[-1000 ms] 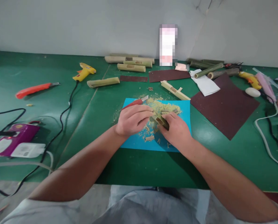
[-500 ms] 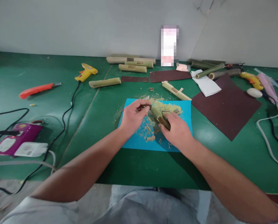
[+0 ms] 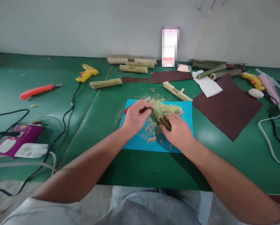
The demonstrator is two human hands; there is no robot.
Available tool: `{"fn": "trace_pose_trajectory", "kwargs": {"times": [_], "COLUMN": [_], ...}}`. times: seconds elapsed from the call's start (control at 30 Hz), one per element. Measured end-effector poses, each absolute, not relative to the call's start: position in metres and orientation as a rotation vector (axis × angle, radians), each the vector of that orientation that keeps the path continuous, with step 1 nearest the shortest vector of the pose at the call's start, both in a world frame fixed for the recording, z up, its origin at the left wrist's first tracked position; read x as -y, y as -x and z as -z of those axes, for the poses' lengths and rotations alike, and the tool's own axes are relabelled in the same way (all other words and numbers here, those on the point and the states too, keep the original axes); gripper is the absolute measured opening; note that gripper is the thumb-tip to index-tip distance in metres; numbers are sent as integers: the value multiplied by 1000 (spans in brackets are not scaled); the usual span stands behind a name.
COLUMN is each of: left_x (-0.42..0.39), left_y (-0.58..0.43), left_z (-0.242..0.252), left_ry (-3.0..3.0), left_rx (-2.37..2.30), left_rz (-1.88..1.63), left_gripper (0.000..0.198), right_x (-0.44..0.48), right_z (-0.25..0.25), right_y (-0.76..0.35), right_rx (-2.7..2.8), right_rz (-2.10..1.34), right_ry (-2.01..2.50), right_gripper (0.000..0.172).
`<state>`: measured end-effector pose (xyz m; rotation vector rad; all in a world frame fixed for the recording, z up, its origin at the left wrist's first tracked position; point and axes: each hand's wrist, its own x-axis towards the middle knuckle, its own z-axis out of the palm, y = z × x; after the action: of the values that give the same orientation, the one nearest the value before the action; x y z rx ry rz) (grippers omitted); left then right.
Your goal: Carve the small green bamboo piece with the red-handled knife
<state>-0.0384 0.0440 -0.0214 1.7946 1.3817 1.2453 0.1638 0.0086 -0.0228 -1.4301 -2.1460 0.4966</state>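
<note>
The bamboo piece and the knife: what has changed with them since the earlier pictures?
The left hand with the red knife drew back slightly, uncovering more of the bamboo piece. The right hand keeps its grip. Blue sheet and shavings are unchanged.

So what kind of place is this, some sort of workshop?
Most likely a craft workbench for bamboo work. A green table holds cut bamboo pieces, a glue gun and dark sandpaper, and shavings lie on a blue sheet under the hands.
</note>
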Motion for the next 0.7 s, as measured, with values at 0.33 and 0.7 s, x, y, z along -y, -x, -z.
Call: {"fn": "trace_pose_trajectory", "kwargs": {"times": [0.33, 0.7], "left_x": [-48, -53], "left_y": [39, 44], "left_z": [24, 25], "left_ry": [-1677, -1434], "left_rx": [-1371, -1420], "left_rz": [-1204, -1185], "left_gripper": [19, 13], "right_x": [-9, -9], "right_z": [24, 21], "right_y": [-164, -164], "right_rx": [2138, 2162], "right_rz": [-519, -534], "right_ry": [1421, 1450], "right_gripper": [24, 26]}}
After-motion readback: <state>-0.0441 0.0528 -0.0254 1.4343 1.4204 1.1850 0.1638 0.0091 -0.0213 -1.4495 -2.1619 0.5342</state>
